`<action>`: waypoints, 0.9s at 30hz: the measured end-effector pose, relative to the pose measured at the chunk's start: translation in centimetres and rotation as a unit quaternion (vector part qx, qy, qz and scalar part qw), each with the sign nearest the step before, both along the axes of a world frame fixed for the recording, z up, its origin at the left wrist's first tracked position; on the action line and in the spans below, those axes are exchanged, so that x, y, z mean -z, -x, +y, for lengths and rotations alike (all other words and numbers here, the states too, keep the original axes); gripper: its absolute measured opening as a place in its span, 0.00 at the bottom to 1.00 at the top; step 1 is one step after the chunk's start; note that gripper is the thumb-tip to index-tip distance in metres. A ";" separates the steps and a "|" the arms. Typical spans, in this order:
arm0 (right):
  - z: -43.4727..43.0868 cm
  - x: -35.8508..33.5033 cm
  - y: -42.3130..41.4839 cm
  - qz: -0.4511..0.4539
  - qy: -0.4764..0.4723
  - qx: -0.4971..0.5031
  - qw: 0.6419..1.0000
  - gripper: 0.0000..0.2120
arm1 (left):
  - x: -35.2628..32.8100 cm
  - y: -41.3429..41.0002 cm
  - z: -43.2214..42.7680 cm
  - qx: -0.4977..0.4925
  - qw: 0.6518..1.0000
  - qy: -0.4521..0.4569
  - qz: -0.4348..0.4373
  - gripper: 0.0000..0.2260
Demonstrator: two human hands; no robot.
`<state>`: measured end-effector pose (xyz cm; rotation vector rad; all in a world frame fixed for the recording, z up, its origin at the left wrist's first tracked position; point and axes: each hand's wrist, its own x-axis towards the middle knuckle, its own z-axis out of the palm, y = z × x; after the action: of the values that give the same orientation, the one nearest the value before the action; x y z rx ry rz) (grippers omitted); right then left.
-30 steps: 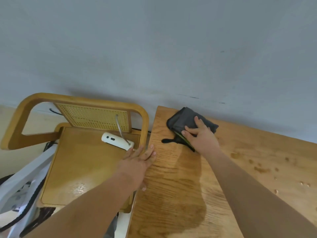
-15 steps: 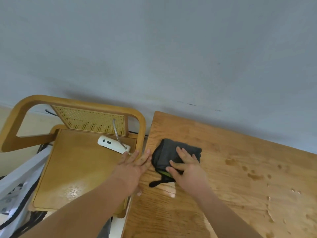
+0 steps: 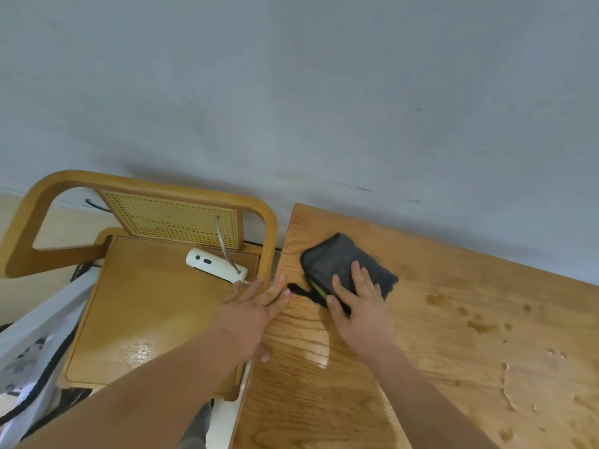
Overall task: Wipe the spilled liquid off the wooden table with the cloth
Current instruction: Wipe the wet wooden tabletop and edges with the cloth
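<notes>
Cloths: one dark grey folded cloth (image 3: 337, 264) is counted.
Tables: one light wooden table (image 3: 453, 335) is counted.
Hands: two are counted, left hand (image 3: 249, 314) and right hand (image 3: 361, 309).
Chairs: one bent-wood chair with a cane back (image 3: 146, 312) is counted.
Devices: one white oblong plastic device (image 3: 207, 264) is counted.
Bags: one white plastic bag (image 3: 39, 332) is counted.
Spills: many small wet spots (image 3: 479, 325) are seen; no exact count can be made.

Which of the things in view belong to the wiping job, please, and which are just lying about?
Part of the job:
- dark cloth, pressed flat under the right hand
- wooden table
- spilled droplets
- left hand, resting at the table's edge

Lying about:
- wooden chair
- white device on its seat
- white bag
</notes>
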<state>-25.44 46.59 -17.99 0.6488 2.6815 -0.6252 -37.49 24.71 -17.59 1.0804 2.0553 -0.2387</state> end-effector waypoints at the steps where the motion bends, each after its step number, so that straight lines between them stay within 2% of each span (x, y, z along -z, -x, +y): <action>1: -1.2 -0.1 -1.3 -0.017 -0.002 -0.015 1.000 0.24 | 0.0 0.1 -0.1 -0.002 1.000 -0.007 -0.001 0.55; 4: -3.9 -0.1 -3.9 -0.072 -0.024 -0.053 0.996 0.27 | 0.1 0.1 -0.3 -0.005 1.000 -0.020 -0.008 0.54; 7: -3.9 0.0 -3.6 -0.086 -0.037 -0.075 0.993 0.28 | 0.4 0.1 -0.3 -0.004 1.000 -0.023 -0.010 0.54; 13: -0.4 0.4 6.6 -0.061 -0.031 -0.119 0.991 0.26 | 1.3 -0.1 -0.2 0.033 0.998 -0.045 0.030 0.54; 16: 0.0 1.1 12.3 -0.061 -0.047 -0.128 0.989 0.27 | 2.0 -0.2 0.2 0.056 0.996 -0.037 0.051 0.57; 20: 0.0 1.5 15.7 -0.081 -0.048 -0.129 0.987 0.28 | 2.0 -0.1 0.2 0.071 0.996 -0.030 0.054 0.59; 24: -1.4 1.8 10.5 -0.007 -0.066 -0.125 0.990 0.27 | 1.6 -0.4 -0.2 0.059 0.996 -0.040 0.046 0.58; 27: -2.8 1.5 3.1 0.001 -0.058 -0.106 0.993 0.27 | 1.2 -0.3 0.1 0.047 0.997 -0.041 0.047 0.56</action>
<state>-28.58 43.77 -19.52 0.3843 2.7564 -0.4160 -37.18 24.83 -18.75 1.2393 2.1157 -0.2576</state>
